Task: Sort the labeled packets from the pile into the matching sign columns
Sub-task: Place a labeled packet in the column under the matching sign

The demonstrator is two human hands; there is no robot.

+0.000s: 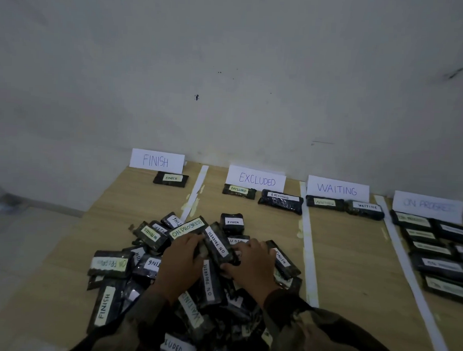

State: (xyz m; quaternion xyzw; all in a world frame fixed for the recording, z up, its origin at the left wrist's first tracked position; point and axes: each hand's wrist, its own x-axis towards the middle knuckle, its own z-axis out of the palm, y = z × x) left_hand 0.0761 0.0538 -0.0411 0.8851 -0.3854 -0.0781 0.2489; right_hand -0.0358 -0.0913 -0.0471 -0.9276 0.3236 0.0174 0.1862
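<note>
A pile of dark labeled packets (115,265) lies on the wooden board in front of me. My left hand (178,263) and my right hand (250,263) both grip one packet labeled ON PROGRESS (218,245) on top of the pile. Four white signs stand against the wall: FINISH (156,160), EXCLUDED (256,179), WAITING (337,189) and ON PROGRESS (428,206). One packet (171,178) lies under FINISH, two (279,201) under EXCLUDED, two (365,207) under WAITING, and several (441,266) under ON PROGRESS.
White paper strips (308,245) divide the wooden board (351,260) into columns. A pale wall (229,69) rises right behind the signs. A tiled floor (23,246) lies left of the board.
</note>
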